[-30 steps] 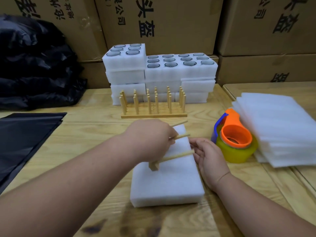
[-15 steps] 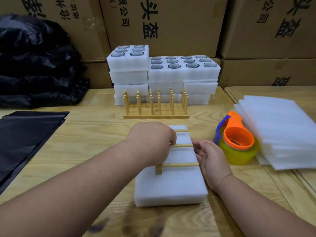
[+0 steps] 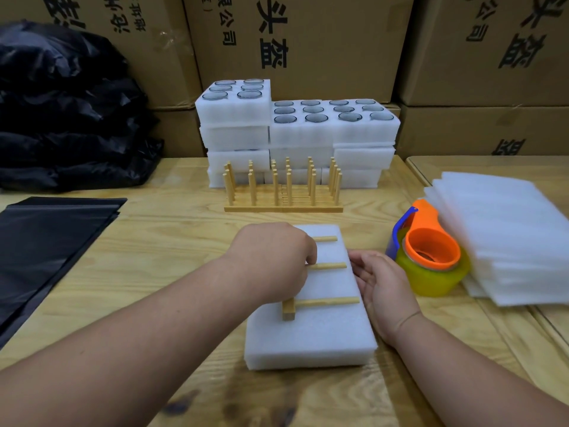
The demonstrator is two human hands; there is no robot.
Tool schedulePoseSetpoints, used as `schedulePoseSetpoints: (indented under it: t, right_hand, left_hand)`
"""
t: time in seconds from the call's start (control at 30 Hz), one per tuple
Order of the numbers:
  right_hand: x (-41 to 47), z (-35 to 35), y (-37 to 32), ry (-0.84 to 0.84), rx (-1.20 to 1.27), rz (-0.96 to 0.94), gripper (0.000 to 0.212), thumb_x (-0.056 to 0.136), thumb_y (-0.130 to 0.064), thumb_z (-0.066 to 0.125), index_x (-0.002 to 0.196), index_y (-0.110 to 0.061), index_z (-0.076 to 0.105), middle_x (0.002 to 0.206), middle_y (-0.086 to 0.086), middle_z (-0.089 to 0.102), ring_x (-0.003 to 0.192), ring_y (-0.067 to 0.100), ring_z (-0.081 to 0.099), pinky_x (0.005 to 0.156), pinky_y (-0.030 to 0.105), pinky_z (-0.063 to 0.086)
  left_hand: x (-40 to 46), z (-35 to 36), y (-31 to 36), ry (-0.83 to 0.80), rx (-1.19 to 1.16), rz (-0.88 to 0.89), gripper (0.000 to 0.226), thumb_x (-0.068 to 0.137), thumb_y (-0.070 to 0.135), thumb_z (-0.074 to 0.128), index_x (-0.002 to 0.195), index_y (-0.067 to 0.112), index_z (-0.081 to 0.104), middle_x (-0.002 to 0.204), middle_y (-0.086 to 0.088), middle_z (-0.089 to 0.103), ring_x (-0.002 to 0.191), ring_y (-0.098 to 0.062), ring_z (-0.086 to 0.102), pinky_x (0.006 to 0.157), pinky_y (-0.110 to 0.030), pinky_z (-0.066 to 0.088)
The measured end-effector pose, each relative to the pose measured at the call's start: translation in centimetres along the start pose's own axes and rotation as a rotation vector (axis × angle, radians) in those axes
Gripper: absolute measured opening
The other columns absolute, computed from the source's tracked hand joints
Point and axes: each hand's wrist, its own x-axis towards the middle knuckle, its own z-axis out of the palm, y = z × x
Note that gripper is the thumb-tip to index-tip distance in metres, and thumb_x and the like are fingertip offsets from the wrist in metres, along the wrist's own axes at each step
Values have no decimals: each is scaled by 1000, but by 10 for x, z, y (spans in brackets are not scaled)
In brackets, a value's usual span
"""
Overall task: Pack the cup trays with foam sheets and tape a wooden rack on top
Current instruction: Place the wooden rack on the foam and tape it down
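A white foam-covered cup tray [image 3: 320,334] lies on the wooden table in front of me. On its top lies a wooden rack [image 3: 326,302] on its side, three pegs pointing right. My left hand [image 3: 271,263] grips the rack's base, fingers curled round it. My right hand [image 3: 381,285] rests against the tray's right edge with fingers straight, beside the peg tips. A tape dispenser [image 3: 428,257], orange and yellow with a blue handle, stands just right of that hand. A stack of foam sheets [image 3: 505,235] lies at the far right.
More wooden racks [image 3: 283,192] stand upright behind the tray. Stacked foam cup trays [image 3: 295,131] with glass cups rise behind them. Black bags [image 3: 61,109] are piled at the back left and black sheets [image 3: 46,241] lie flat on the left. Cardboard boxes [image 3: 308,41] form the back wall.
My left hand has lowered the rack from a tilted, lifted pose until it lies flat on the foam. My right hand stays at the tray's right edge.
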Motion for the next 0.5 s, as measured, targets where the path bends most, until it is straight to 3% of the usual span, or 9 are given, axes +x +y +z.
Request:
schedulePoseSetpoints:
  t: [0.1, 0.17, 0.23, 0.3, 0.37, 0.4, 0.5]
  right_hand:
    - [0, -1, 1, -8, -19, 1, 26, 102, -6, 45, 101, 4, 69, 102, 20, 77, 97, 25, 74, 88, 38, 58]
    - [-1, -1, 1, -15, -32, -1, 24, 101, -5, 47, 100, 2, 69, 99, 18, 78, 95, 24, 75, 87, 37, 57]
    - [-2, 0, 1, -9, -53, -10, 21, 101, -3, 48, 98, 0, 69, 98, 17, 78, 95, 24, 76, 84, 37, 57]
    - [-2, -1, 2, -2, -71, -12, 20, 100, -2, 49, 96, -2, 69, 97, 17, 78, 95, 25, 76, 83, 37, 58]
    - [-3, -2, 1, -9, -84, -11, 22, 99, -1, 50, 94, -6, 71, 97, 17, 78, 92, 26, 76, 84, 39, 57]
    - [-3, -2, 2, -19, -98, -18, 26, 98, -1, 51, 90, -10, 74, 96, 17, 78, 89, 25, 76, 84, 40, 57]
    - [-5, -1, 2, -38, -165, -37, 32, 93, -4, 57, 80, -25, 78, 90, 11, 78, 84, 22, 71, 82, 40, 55]
  left_hand:
    - [0, 3, -6, 64, -89, -4, 32, 97, 47, 55, 128, 45, 61, 128, 17, 52, 119, -13, 53, 81, -32, 45]
    - [-1, 7, -15, 155, -235, -40, 41, 94, 58, 56, 132, 45, 58, 135, 20, 48, 127, -9, 47, 94, -34, 46]
    - [-6, 15, -27, 292, -500, -125, 46, 92, 62, 55, 135, 45, 56, 139, 22, 47, 129, -2, 45, 102, -32, 44]
    - [-14, 33, -38, 403, -831, -260, 52, 89, 64, 51, 137, 48, 53, 135, 27, 49, 123, 8, 48, 98, -24, 42]
    - [-24, 56, -42, 421, -1163, -415, 55, 88, 62, 49, 141, 48, 51, 132, 31, 50, 125, 12, 47, 102, -24, 39]
    - [-29, 70, -42, 410, -1302, -487, 52, 91, 57, 50, 142, 45, 51, 135, 30, 52, 130, 5, 48, 108, -29, 39]
    - [-40, 102, -33, 443, -1588, -597, 29, 105, 34, 50, 132, 33, 58, 143, 8, 60, 131, -8, 56, 116, -39, 40]
